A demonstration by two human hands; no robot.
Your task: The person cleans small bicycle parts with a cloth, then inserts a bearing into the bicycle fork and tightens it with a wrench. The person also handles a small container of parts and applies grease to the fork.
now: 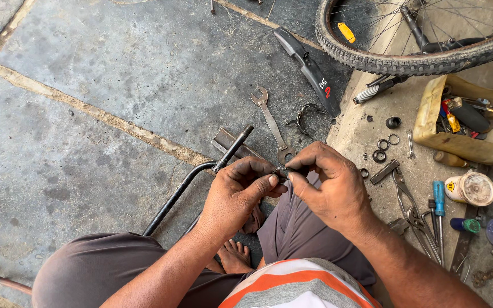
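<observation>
Your left hand and right hand meet above your knees, both pinching one small dark metal part between fingertips. A bent black rod runs under your left hand. On the stone floor just beyond lies an open-ended spanner; pliers rest to your right.

- Floor: grey slabs, tan joints.
- Shirt: orange, white and grey stripes.
- Tub: yellow.
- Screwdriver: blue handle.
- Tyre: black, knobbed.
</observation>
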